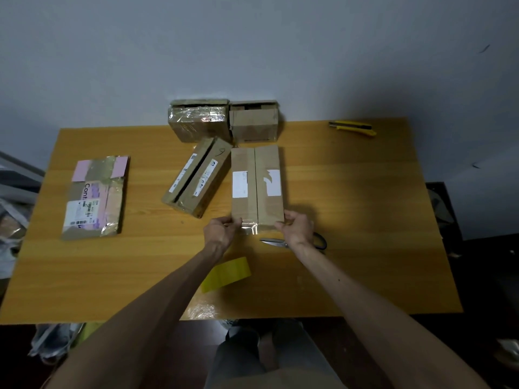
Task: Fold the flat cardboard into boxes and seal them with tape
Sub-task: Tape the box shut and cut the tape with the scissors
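A long brown cardboard box (257, 183) lies on the wooden table (351, 197), its two top flaps meeting along a middle seam, with white labels on each flap. My left hand (222, 230) grips its near left corner. My right hand (297, 228) grips its near right corner. Shiny clear tape (248, 228) shows on the near end between my hands. A second long box (198, 179) lies tilted just to the left, its top seam gaping. A flat cardboard piece (95, 196) with pink patches and tape lies at the far left.
Two taped boxes (198, 120) (254, 122) stand against the wall at the table's back. Scissors (283, 242) lie under my right wrist. A yellow utility knife (354, 127) lies at the back right. A yellow sheet (226, 275) and a scrap of clear tape (200, 308) lie near the front edge.
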